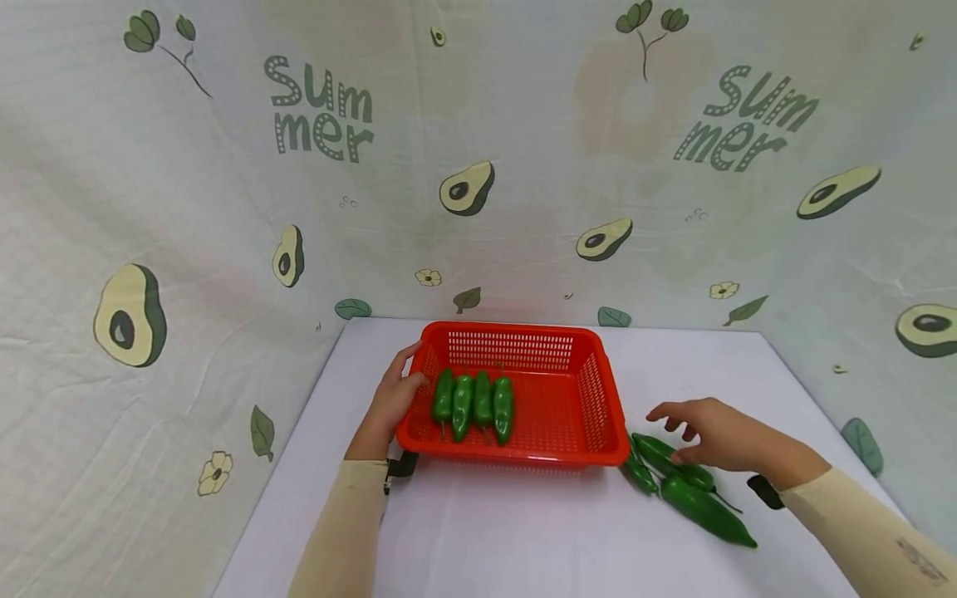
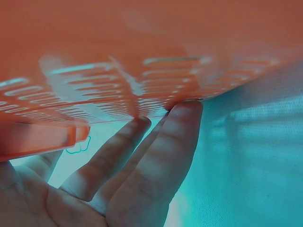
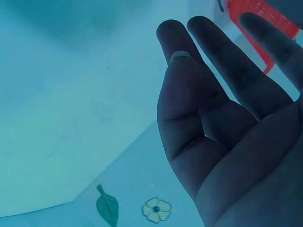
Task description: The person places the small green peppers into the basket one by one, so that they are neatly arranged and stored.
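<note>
Beige sleeves (image 1: 860, 523) cross the bottom and lower right of the head view. At centre, the left hand (image 1: 392, 403) grasps the red basket (image 1: 516, 456) by its left side; four green peppers (image 1: 462, 407) lie inside. The right hand (image 1: 718, 432), loosely bent and holding nothing, hovers over three loose peppers (image 1: 703, 508), lower right; contact is unclear.

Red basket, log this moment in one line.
left hand: grips red basket | right hand: empty, near loose peppers | inside basket: four green peppers

Seven green peppers (image 1: 463, 403), one red basket (image 1: 542, 419), one table (image 1: 508, 540), two sleeves (image 1: 346, 519)
</note>
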A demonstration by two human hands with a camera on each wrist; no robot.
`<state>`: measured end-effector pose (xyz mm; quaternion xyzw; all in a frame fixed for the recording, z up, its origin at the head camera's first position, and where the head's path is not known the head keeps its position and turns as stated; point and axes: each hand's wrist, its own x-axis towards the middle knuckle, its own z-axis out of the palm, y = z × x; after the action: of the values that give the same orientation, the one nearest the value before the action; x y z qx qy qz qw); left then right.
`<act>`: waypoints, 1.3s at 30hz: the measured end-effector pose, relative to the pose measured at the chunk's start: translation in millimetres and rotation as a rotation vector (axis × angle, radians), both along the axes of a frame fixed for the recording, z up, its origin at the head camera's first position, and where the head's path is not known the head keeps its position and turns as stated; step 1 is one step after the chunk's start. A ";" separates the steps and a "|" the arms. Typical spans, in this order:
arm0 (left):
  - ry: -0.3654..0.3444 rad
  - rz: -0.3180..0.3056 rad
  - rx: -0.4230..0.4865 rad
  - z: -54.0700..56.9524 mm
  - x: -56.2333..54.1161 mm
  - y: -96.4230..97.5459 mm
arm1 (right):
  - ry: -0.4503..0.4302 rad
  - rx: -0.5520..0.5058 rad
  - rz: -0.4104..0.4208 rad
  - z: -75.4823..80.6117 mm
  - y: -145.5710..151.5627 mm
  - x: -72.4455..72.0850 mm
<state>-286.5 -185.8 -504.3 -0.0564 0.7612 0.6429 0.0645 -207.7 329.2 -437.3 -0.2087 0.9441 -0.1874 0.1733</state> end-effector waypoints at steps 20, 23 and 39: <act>0.025 0.004 0.018 -4.1 0.9 -1.5 | -0.035 -0.051 -0.069 -29.4 18.2 4.7; 0.029 0.001 0.023 -4.1 0.8 -1.4 | -0.053 -0.072 -0.066 -30.2 18.3 4.8; 0.022 -0.007 0.017 -4.0 1.2 -1.8 | -0.072 -0.066 -0.057 -37.9 19.4 4.6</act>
<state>-285.3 -187.6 -508.3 -0.0460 0.7567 0.6495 0.0588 -203.0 348.6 -475.1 -0.1806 0.9360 -0.2307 0.1949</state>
